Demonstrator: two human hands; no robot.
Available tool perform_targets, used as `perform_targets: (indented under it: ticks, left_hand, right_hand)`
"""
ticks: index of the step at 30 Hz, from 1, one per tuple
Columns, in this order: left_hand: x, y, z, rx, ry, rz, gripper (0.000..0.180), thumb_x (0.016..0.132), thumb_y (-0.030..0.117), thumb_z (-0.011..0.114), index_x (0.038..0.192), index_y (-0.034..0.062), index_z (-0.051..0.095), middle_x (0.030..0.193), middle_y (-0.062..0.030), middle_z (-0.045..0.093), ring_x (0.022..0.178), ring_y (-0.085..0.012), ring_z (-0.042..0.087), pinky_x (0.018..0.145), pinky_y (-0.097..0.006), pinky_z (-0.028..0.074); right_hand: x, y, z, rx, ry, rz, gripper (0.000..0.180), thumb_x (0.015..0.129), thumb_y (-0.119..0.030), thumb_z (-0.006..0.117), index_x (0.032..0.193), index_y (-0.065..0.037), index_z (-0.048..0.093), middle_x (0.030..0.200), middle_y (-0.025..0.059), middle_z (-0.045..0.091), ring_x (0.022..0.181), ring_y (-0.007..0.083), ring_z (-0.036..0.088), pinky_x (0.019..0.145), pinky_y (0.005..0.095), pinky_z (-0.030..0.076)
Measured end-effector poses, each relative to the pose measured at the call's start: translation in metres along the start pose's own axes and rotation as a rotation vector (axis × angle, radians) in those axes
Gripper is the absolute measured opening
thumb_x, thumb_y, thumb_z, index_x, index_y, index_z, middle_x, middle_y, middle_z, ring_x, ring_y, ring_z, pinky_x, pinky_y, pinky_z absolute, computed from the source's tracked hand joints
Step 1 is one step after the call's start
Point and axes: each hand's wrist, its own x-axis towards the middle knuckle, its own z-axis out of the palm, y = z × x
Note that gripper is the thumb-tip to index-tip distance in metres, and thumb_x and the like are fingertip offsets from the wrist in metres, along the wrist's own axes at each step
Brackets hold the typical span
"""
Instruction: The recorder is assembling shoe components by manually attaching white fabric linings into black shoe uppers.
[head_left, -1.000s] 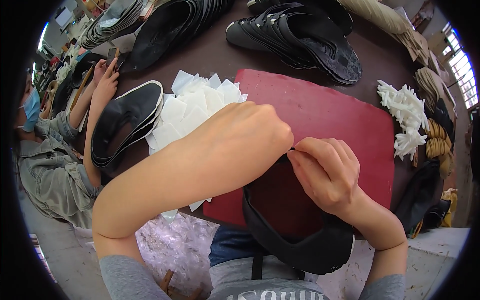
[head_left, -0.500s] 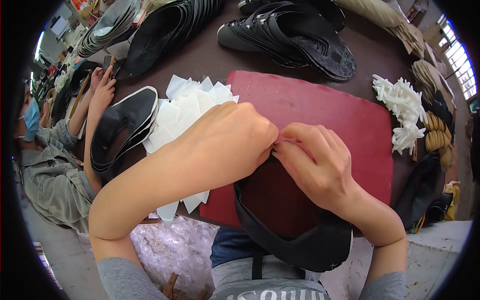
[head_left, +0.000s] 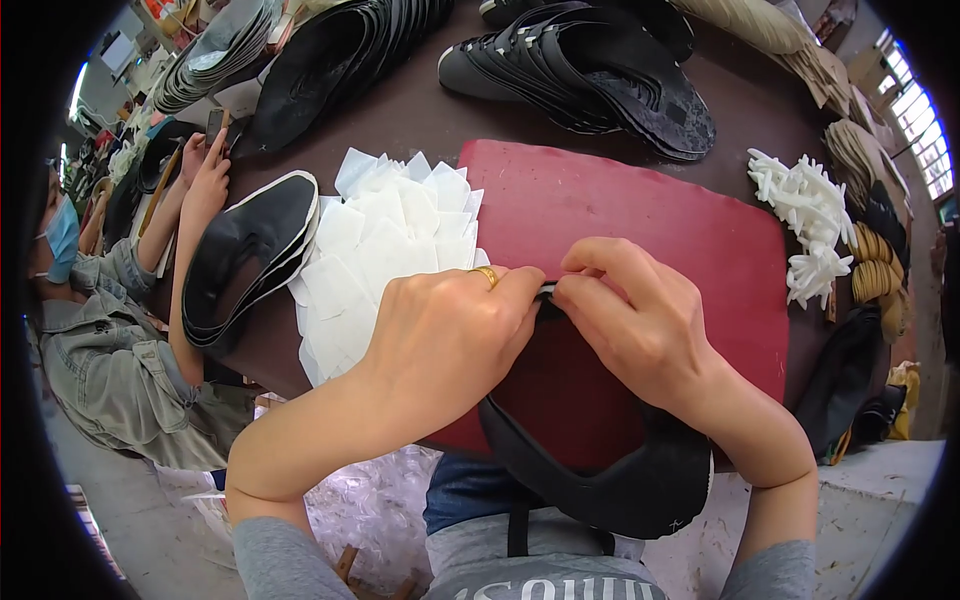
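Note:
A black shoe upper (head_left: 610, 480) lies over the near edge of a dark red mat (head_left: 640, 210) and hangs toward my lap. My left hand (head_left: 440, 340), with a gold ring on one finger, and my right hand (head_left: 630, 320) meet fingertip to fingertip at the upper's far edge. Both hands pinch the black material there. The pinched spot itself is mostly hidden by my fingers.
A pile of white paper pieces (head_left: 390, 240) lies left of the mat. Black shoe uppers (head_left: 250, 250) and stacks of black soles (head_left: 600, 70) sit further out. White plastic parts (head_left: 805, 220) lie right. A person in a grey jacket (head_left: 110, 340) works at the left.
My hands have come together: the right hand moved left until its fingertips touch the left hand's, and both now pinch the upper's edge further from me.

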Motion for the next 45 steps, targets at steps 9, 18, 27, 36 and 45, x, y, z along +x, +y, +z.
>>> perform_targets:
  ticks: [9,18,27,36,45]
  left_hand:
    - [-0.001,-0.008,0.006,-0.017,0.082,0.049,0.014,0.071,0.006,0.072,0.084,0.0079,0.071,0.07,-0.0002,0.069,0.05,-0.0141,0.059,0.046,-0.024,0.041]
    - [0.001,-0.01,0.009,-0.161,0.104,0.047,0.017,0.07,0.004,0.073,0.086,0.0079,0.072,0.071,-0.0006,0.069,0.054,-0.0149,0.06,0.05,-0.024,0.044]
    - [-0.017,0.003,-0.016,-0.262,0.028,-0.12,0.022,0.07,0.001,0.073,0.092,0.0033,0.073,0.074,-0.0051,0.07,0.058,-0.015,0.06,0.054,-0.023,0.046]
    - [-0.04,0.011,-0.024,-0.374,-0.038,-0.454,0.025,0.073,-0.001,0.072,0.098,-0.0044,0.071,0.076,-0.0093,0.072,0.058,-0.0121,0.06,0.054,-0.021,0.047]
    - [-0.059,0.008,-0.022,-0.451,0.064,-0.404,0.021,0.077,0.007,0.069,0.097,-0.0002,0.073,0.077,-0.01,0.072,0.053,-0.0187,0.06,0.05,-0.026,0.045]
  right_hand:
    - [-0.001,0.002,0.003,0.239,-0.016,0.222,0.019,0.072,0.009,0.07,0.087,0.0,0.064,0.09,0.0076,0.064,0.067,0.0181,0.058,0.059,0.0263,0.048]
    - [0.002,0.006,0.001,0.33,-0.048,0.24,0.019,0.072,0.008,0.07,0.088,-0.001,0.064,0.087,0.007,0.063,0.068,0.0184,0.057,0.062,0.0271,0.048]
    - [0.006,0.0,-0.005,0.329,-0.149,0.274,0.018,0.074,0.009,0.068,0.089,0.0,0.061,0.086,0.0074,0.062,0.066,0.0196,0.056,0.062,0.0288,0.047]
    - [0.009,-0.014,0.002,0.156,-0.061,0.214,0.018,0.075,0.009,0.066,0.089,-0.001,0.06,0.087,0.0071,0.061,0.067,0.0204,0.056,0.062,0.0292,0.048]
    - [0.024,-0.034,0.01,0.097,-0.075,-0.23,0.012,0.075,-0.002,0.066,0.085,-0.006,0.062,0.095,0.0044,0.059,0.081,0.0197,0.057,0.076,0.0322,0.048]
